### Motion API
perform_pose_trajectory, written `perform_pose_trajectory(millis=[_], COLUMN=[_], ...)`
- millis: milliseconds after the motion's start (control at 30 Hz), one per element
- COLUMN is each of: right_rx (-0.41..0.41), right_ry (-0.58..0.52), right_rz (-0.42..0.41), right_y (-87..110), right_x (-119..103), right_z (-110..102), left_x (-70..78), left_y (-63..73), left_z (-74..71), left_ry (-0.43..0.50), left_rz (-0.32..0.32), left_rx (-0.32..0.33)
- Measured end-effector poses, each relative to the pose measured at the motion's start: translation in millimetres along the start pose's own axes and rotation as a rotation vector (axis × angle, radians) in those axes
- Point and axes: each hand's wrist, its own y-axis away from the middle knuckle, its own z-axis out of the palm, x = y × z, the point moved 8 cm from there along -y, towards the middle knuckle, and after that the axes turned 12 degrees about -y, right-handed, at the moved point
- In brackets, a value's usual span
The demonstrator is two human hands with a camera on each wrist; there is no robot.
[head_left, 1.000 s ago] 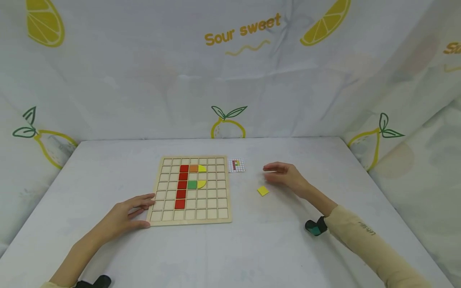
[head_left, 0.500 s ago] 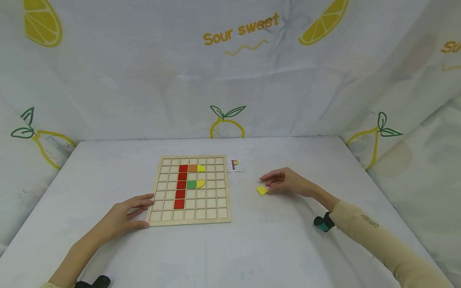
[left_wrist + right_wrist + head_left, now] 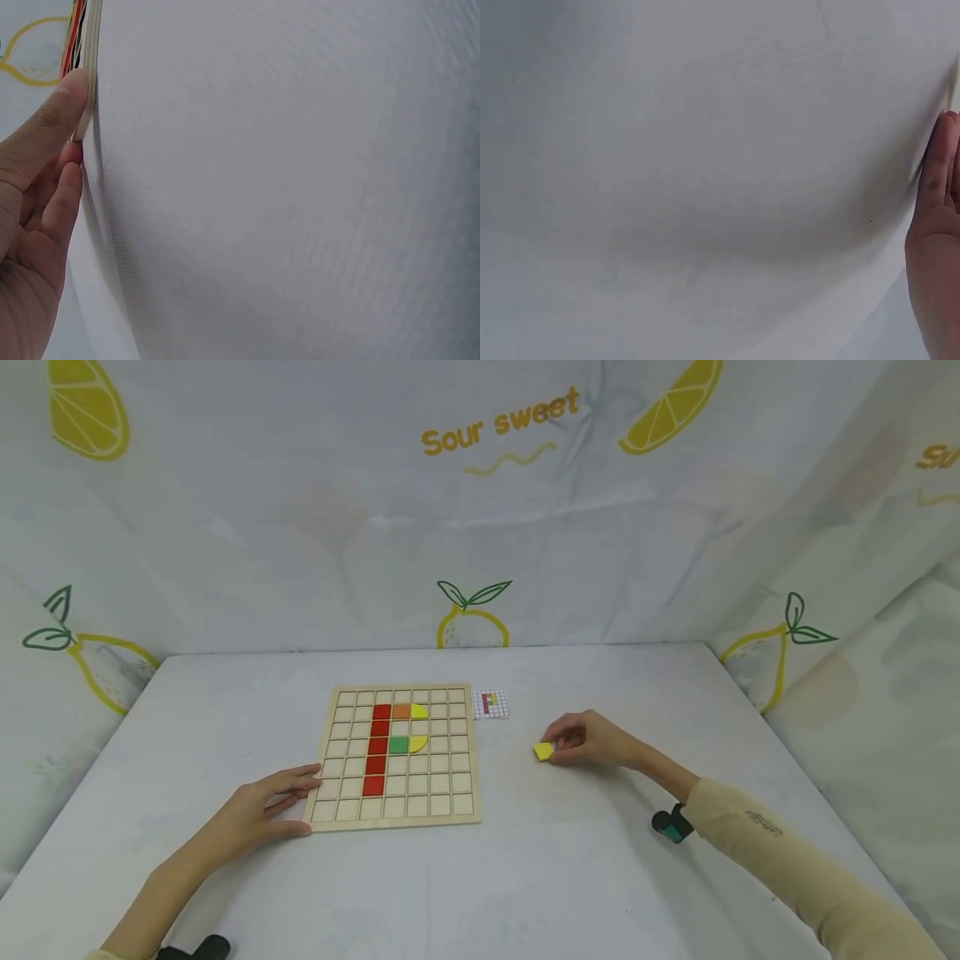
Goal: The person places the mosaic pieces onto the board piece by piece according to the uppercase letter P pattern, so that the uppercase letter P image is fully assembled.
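My right hand (image 3: 588, 739) pinches a small yellow square tile (image 3: 542, 752) between thumb and fingers, close over the table right of the board. In the right wrist view only part of this hand (image 3: 936, 202) shows at the right edge, and the tile is out of sight. My left hand (image 3: 255, 806) rests against the left side of a wooden grid board (image 3: 442, 821), thumb near its front corner and relaxed fingers along the edge. On the board lie a column of red tiles (image 3: 377, 745), an orange tile (image 3: 402, 711), a green tile (image 3: 399, 744) and two rounded yellow tiles (image 3: 418, 744).
A small printed card (image 3: 491, 704) with a coloured grid pattern lies beside the board's upper right corner. The table (image 3: 480, 893) has a white cover, and a white curtain (image 3: 300, 527) with lemon prints hangs behind it.
My right hand has come down to the yellow square tile and taken it between thumb and fingers, tilting it slightly. The left hand and the board have stayed in place.
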Motion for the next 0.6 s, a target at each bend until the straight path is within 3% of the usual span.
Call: perform_pose_trajectory(millis=[233,600], right_rx=[0.079,0.344], right_ry=[-0.053,-0.303], right_rz=[0.068,0.267], right_y=[7.6,28.4], right_x=[0,0], right_z=[-11,-13], left_x=[-0.3,-1.9], left_y=[0.8,0.5], left_z=[0.5,0.4], left_ry=[0.003,0.013], left_rz=[0.004,-0.01], left_rx=[0.003,-0.003])
